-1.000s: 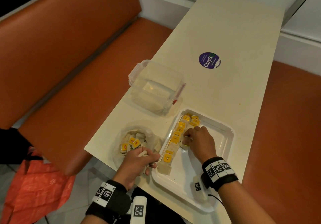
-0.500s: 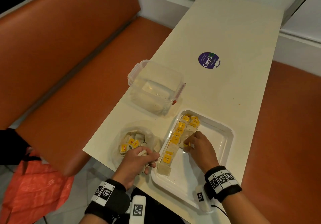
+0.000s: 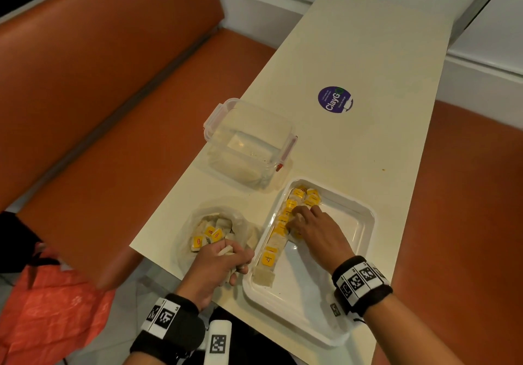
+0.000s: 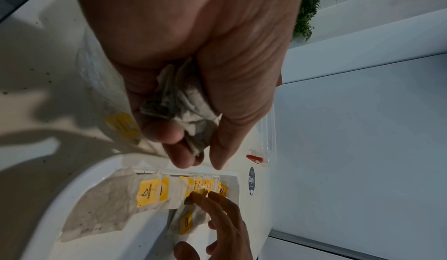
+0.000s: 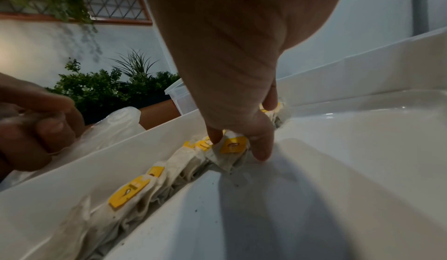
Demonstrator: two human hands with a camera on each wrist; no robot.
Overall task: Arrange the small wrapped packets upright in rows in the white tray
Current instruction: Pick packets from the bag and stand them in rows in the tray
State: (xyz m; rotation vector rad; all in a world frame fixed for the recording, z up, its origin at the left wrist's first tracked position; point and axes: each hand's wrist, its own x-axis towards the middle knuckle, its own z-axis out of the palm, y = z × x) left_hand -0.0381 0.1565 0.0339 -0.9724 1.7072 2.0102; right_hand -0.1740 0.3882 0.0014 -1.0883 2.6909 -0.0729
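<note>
Head view. White tray (image 3: pixel 365 223) sits at 5 o'clock on the desk (image 3: pixel 368 61). One row of packets (image 3: pixel 278 240) leans along the tray's 9 o'clock wall; a second row starts at the 12 o'clock corner.

Right hand (image 3: pixel 314 228): grip pinches one yellow-tagged packet (image 5: pixel 233 144) between thumb and fingertips (image 5: pixel 262 149), its lower edge touching the tray floor just beside the first row.

Left hand (image 3: pixel 218 262): grip clenched round a bunch of spare packets (image 4: pixel 179 100), poised between the tray rim and the clear bag (image 3: pixel 210 234) of loose packets at 7 o'clock.

Step in hand, as judged: seat this packet upright. Press it flush against its neighbour before letting go, tag up; the paper looks limp and would likely flop without support.

Room: tray floor from centre to 3 o'clock is bare, good for further rows. Tray and bag lie near the desk's 6 o'clock edge; a clear lidded box (image 3: pixel 250 143) stands close at 11 o'clock.
</note>
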